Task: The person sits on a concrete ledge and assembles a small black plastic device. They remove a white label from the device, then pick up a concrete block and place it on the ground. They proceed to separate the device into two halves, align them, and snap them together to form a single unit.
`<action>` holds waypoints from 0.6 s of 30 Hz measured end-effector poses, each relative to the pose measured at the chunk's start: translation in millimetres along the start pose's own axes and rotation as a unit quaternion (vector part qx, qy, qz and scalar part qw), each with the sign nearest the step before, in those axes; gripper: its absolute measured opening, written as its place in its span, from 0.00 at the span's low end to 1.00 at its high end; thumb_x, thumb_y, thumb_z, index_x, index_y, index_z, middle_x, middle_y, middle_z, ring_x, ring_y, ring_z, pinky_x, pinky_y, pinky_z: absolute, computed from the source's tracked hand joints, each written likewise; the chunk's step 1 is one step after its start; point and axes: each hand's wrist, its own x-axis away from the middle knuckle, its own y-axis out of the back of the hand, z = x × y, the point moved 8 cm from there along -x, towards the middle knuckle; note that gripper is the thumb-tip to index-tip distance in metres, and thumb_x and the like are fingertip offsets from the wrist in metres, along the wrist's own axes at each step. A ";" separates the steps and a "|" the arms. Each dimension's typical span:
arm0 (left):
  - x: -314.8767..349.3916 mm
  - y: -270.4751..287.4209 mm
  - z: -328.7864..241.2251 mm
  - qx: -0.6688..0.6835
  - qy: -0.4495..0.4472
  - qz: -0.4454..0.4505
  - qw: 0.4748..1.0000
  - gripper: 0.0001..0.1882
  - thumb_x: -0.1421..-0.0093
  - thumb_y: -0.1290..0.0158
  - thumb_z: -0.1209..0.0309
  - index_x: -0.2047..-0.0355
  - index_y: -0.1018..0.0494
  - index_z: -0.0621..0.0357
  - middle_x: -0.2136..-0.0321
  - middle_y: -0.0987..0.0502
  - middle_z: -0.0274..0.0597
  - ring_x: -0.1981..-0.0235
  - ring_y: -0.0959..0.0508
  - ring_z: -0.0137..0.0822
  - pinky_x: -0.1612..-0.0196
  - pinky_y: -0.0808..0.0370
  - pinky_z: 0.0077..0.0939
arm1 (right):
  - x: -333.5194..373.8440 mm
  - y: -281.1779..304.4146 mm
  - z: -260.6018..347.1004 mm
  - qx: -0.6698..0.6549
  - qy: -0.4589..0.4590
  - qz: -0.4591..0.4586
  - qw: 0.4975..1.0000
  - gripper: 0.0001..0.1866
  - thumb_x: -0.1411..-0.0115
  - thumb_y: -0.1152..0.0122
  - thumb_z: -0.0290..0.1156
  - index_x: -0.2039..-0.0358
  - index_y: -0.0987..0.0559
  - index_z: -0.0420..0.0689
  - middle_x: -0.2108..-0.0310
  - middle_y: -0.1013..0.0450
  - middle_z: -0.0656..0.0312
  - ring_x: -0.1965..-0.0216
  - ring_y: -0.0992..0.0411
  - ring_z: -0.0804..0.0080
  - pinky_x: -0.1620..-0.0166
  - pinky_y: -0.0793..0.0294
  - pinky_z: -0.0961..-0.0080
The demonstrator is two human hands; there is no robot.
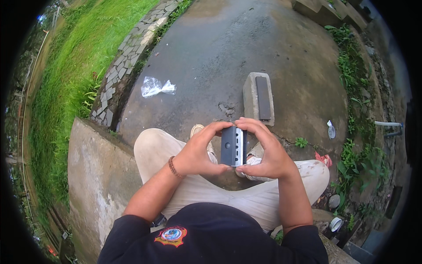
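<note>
Between my two hands is a small rectangular block [227, 149], dark grey with a round spot on its face and a silver strip pierced by several dark slots. What kind of device it is I cannot tell. My left hand [196, 153] grips it from the left, fingers at its far end and thumb at its near end. From the other side my right hand [271, 154] holds it the same way, fingertips and thumb on its ends. It is held up over the gap between my bent legs. Just beyond, a dark flat bar [263, 99] lies lengthwise on a concrete block [251, 99].
A clear plastic bag [156, 87] lies on the wet concrete ground [206, 57], left of the concrete block. A crumpled clear plastic piece [331, 130] is at right. Low walls [94, 163], weeds and a pipe [389, 125] border the sides; grass [94, 39] stretches along the left.
</note>
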 end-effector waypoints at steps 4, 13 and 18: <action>-0.9 1.2 1.0 0.016 -0.009 0.002 1.000 0.53 0.61 0.24 0.68 0.33 0.37 0.59 0.39 0.29 0.52 0.41 0.25 0.46 0.37 0.28 0.38 | 0.1 -3.1 -5.2 -0.019 -0.018 -0.008 1.000 0.46 0.56 0.22 0.34 0.36 0.31 0.39 0.36 0.34 0.47 0.33 0.36 0.52 0.31 0.37 0.60; 0.6 -1.2 0.2 -0.007 -0.003 0.001 1.000 0.55 0.60 0.23 0.65 0.32 0.38 0.60 0.39 0.29 0.53 0.40 0.25 0.47 0.37 0.27 0.39 | 2.2 -2.7 -10.0 -0.020 -0.040 -0.011 0.999 0.47 0.57 0.21 0.33 0.35 0.32 0.39 0.36 0.34 0.49 0.34 0.34 0.55 0.32 0.35 0.61; 4.4 -3.4 -6.1 -0.050 -0.010 0.004 0.999 0.54 0.60 0.23 0.64 0.33 0.37 0.60 0.40 0.28 0.53 0.40 0.25 0.49 0.38 0.27 0.39 | 9.0 -6.1 -13.2 -0.044 -0.052 0.000 0.998 0.49 0.57 0.19 0.31 0.33 0.32 0.41 0.34 0.36 0.53 0.33 0.35 0.59 0.32 0.33 0.60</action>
